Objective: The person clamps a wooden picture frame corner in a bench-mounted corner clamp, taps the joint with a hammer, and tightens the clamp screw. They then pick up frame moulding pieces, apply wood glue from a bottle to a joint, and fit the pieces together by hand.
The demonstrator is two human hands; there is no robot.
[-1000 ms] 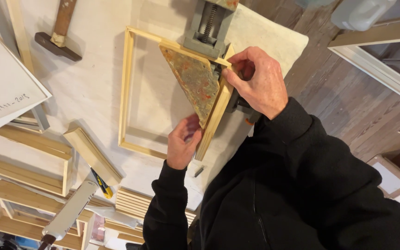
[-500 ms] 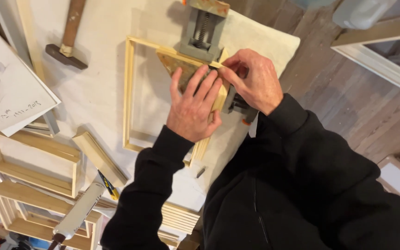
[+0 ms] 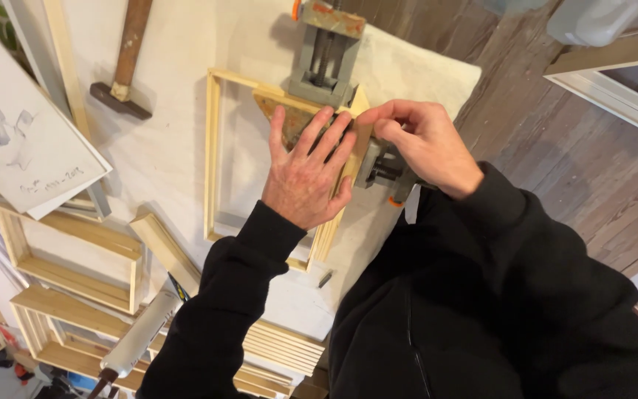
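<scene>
Left hand (image 3: 306,176): fingers spread, pressed flat on the frame's clamped corner, steadying the joint.
Right hand (image 3: 420,144): fingertips pinching that corner's outer edge.
Wooden frame (image 3: 213,159): flat on the cloth-covered table.
Corner clamp (image 3: 324,55): grips the joint square.
Hammer (image 3: 123,63): well apart, upper left.

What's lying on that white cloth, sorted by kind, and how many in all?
Wooden frame: 1, under the left hand
Corner clamp: 1, grey metal, at the frame corner by the right hand
Hammer: 1
Small screw: 1
Total: 4
</scene>
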